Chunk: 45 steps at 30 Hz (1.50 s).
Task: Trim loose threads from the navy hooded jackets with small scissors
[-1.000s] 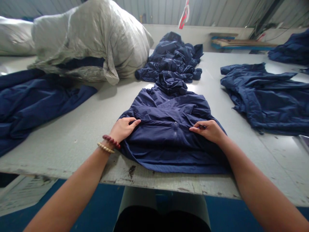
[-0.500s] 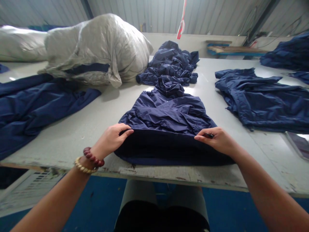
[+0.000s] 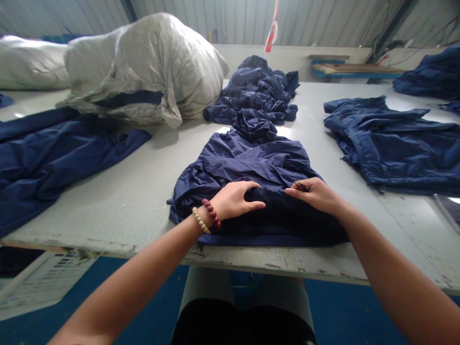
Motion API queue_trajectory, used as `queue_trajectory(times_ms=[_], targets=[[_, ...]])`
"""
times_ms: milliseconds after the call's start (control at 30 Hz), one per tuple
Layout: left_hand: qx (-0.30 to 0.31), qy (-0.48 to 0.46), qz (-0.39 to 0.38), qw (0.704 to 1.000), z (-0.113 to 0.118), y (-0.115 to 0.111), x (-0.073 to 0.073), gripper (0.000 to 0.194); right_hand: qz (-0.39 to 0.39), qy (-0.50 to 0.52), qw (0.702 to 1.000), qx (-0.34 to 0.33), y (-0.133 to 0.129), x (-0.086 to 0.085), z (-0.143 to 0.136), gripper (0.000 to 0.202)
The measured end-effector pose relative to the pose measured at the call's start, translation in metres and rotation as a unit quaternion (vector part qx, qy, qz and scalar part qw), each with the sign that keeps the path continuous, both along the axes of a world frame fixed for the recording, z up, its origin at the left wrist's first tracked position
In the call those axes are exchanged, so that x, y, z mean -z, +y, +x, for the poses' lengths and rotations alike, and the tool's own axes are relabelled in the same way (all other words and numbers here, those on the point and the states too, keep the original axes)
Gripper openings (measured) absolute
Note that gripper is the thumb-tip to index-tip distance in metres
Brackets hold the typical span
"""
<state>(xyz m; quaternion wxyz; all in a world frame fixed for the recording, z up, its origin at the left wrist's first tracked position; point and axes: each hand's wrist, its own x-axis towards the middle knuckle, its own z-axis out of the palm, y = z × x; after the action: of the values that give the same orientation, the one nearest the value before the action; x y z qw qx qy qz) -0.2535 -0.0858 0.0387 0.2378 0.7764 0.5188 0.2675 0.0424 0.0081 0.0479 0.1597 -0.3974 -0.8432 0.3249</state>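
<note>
A dark navy jacket (image 3: 251,160) lies in front of me on the pale table (image 3: 143,187), its hem toward the front edge. My left hand (image 3: 239,199), with two beaded bracelets (image 3: 206,215) at the wrist, is over the lower part of the jacket, thumb and fingers apart with nothing between them. To its right, my right hand (image 3: 314,194) is closed around a small dark tool (image 3: 303,187), at the jacket's lower right part. Whether its fingertips also pinch the fabric is unclear.
Behind the jacket is a crumpled navy pile (image 3: 257,91). Navy garments lie at the left (image 3: 61,153) and right (image 3: 402,148). A big grey sack (image 3: 143,62) stands back left. A red and white strip (image 3: 271,36) hangs above. A flat dark object (image 3: 451,211) lies far right.
My left hand has let go of the hem and moved right, toward my right hand. The raised hem has dropped at the left. My right hand has shifted slightly up and left.
</note>
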Motion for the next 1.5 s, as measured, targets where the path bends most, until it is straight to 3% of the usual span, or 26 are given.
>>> queue_trajectory(times_ms=[67, 133, 300, 467, 567, 900, 1500], targets=[[0.03, -0.073, -0.094, 0.992, 0.004, 0.015, 0.011, 0.043, 0.022, -0.028, 0.999, 0.006, 0.006, -0.003, -0.004, 0.061], [0.055, -0.173, -0.184, 0.966, 0.003, 0.022, 0.019, 0.04, 0.074, -0.055, 0.995, 0.028, 0.007, -0.004, -0.011, 0.055], [0.017, -0.358, -0.324, 0.875, -0.001, 0.018, 0.015, 0.039, 0.204, 0.023, 0.972, 0.117, -0.015, 0.005, -0.033, 0.042], [-0.012, -0.449, -0.403, 0.797, 0.0, 0.012, 0.005, 0.037, 0.264, 0.07, 0.962, 0.016, -0.04, 0.013, -0.046, 0.019], [-0.017, -0.479, -0.42, 0.771, 0.002, 0.011, 0.003, 0.034, 0.24, 0.074, 0.968, -0.012, -0.043, 0.012, -0.049, 0.019], [-0.039, -0.476, -0.463, 0.747, 0.008, 0.011, -0.006, 0.032, 0.159, 0.122, 0.98, -0.016, -0.044, 0.017, -0.042, 0.016], [-0.03, -0.463, -0.442, 0.768, 0.009, 0.008, -0.001, 0.031, 0.136, 0.139, 0.98, -0.033, -0.041, 0.01, -0.041, 0.006]])
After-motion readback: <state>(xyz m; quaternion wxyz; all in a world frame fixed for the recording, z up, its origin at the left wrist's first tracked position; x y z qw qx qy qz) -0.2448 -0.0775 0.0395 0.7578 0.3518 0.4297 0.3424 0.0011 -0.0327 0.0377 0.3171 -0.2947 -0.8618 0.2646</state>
